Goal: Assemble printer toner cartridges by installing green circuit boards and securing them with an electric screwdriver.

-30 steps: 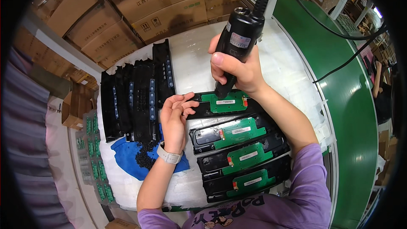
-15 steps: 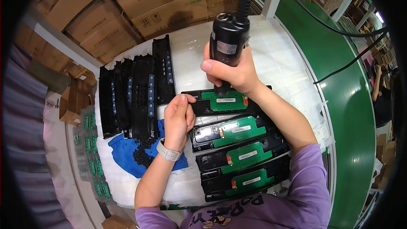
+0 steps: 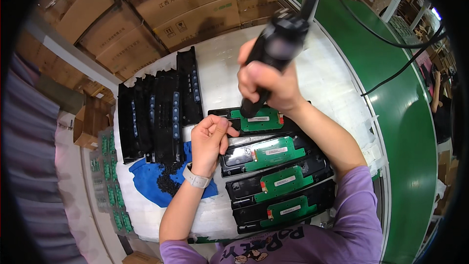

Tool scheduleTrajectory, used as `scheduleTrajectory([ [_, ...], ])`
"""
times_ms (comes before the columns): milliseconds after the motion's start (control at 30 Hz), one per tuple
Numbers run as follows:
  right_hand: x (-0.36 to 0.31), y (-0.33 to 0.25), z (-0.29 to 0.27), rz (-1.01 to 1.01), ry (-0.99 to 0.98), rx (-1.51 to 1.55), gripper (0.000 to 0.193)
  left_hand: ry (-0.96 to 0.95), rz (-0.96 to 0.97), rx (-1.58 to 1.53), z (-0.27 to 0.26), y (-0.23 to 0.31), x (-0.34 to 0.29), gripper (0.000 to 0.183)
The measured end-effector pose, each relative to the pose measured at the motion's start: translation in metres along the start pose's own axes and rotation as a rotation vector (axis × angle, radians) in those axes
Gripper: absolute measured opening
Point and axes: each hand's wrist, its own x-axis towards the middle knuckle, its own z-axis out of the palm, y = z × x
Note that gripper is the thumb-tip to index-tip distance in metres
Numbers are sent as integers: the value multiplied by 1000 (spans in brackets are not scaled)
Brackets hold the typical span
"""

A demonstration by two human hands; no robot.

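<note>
A black electric screwdriver [image 3: 281, 41], blurred by motion, is wrapped in my right hand [image 3: 276, 83]. It leans to the upper right, and its lower end is over the left part of a green circuit board [image 3: 261, 123]. That board lies in the farthest of several long black plastic housings [image 3: 222, 113]. My left hand [image 3: 209, 139], with a pale watch on the wrist, rests by this housing's left end. Its fingers are curled and pinched together; whatever they hold is too small to tell. Nearer me, more housings with green boards [image 3: 276, 154] lie in a row.
Black housings with blue-grey buttons [image 3: 176, 117] lie at the left. Small black screws [image 3: 168, 181] are heaped on a blue cloth [image 3: 146, 181]. Green boards in clear trays [image 3: 117, 200] sit at the left edge. Cartons [image 3: 195, 5] stand behind, and a green conveyor belt [image 3: 400, 166] runs right.
The screwdriver has tilted, its top going right and its lower end shifting left along the board. My left hand has moved slightly right and nearer me.
</note>
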Motion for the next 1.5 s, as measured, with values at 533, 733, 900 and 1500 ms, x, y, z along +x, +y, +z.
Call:
scheduleTrajectory([
  [533,0,-11,4,-143,99,222,32,-34,31,34,-1,1,-4,7],
  [733,1,-9,7,-87,175,352,23,-92,-4,67,-2,-3,-5,8],
  [900,1,-4,3,60,210,176,24,63,182,257,-1,-4,-3,9],
  [1500,-6,10,15,53,36,-79,21,152,116,-215,-15,-2,11,13],
])
